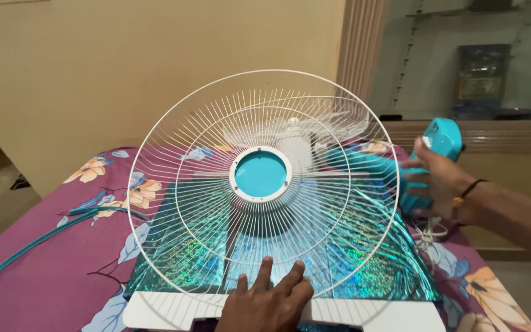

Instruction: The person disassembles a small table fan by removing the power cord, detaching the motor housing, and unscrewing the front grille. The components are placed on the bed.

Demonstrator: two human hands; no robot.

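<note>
A white wire fan guard (262, 184) with a round turquoise centre cap (260, 174) stands tilted on a shiny holographic blue-green sheet (364, 258), which lies on a purple floral bedcover (50, 258). A white slatted panel (173, 308) lies along the sheet's near edge. The left hand (265, 304) rests at the guard's lower rim, fingers (264, 270) spread flat, gripping nothing. The right hand (434, 181) is closed around the turquoise fan body (440, 140) behind the guard; how tight the hold is cannot quite be told. A teal cord (32, 243) runs across the bedcover at left. A dark framed picture (480, 77) stands on a shelf beyond.
</note>
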